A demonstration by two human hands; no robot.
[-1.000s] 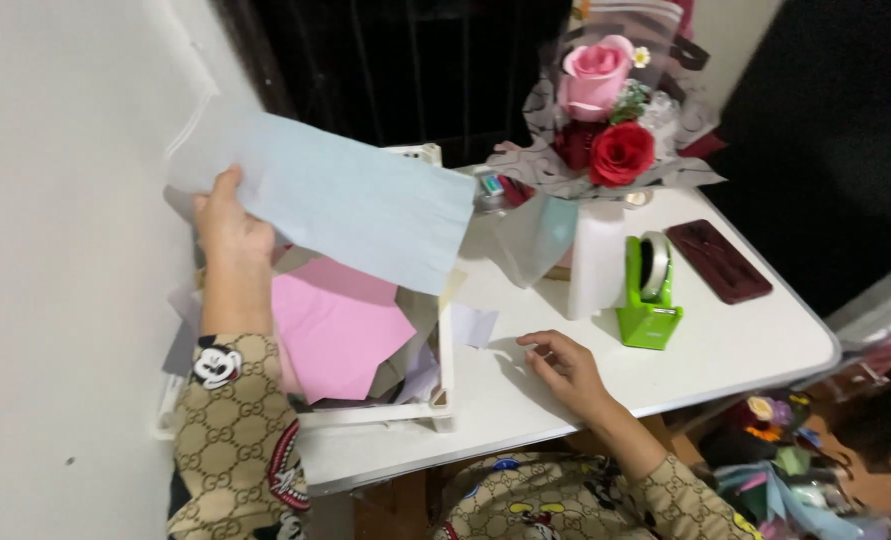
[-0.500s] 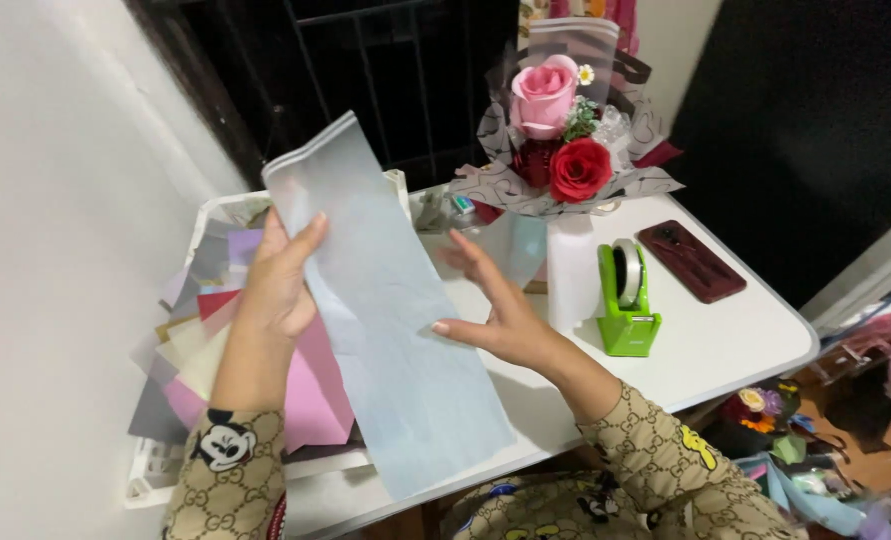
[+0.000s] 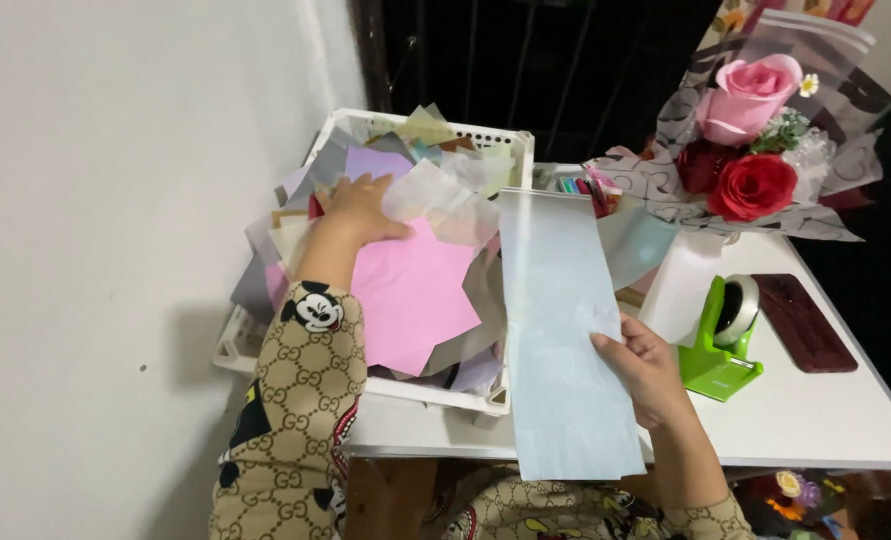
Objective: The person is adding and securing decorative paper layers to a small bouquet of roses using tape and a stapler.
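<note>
Right hand (image 3: 651, 368) near the front edge of the white worktop (image 3: 816, 415), fingers (image 3: 621, 345) pinched shut on the right margin of a long pale blue sheet of paper (image 3: 566, 330), held flat and running from the front edge up toward the back. Left hand (image 3: 358, 208) deep in a white slatted basket (image 3: 446, 395) at the left edge of the worktop, fingers spread open and resting on the loose pile, just above a pink sheet (image 3: 416, 285) and beside a crumpled translucent piece (image 3: 446, 200). Grey, lilac and cream scraps heaped over the basket's rim. Just right of the blue sheet, a green tape dispenser (image 3: 721, 340); beyond it a dark red flat case (image 3: 804, 322) toward the right edge. At the back right corner, a wrapped bouquet (image 3: 756, 140) of pink and red roses.
</note>
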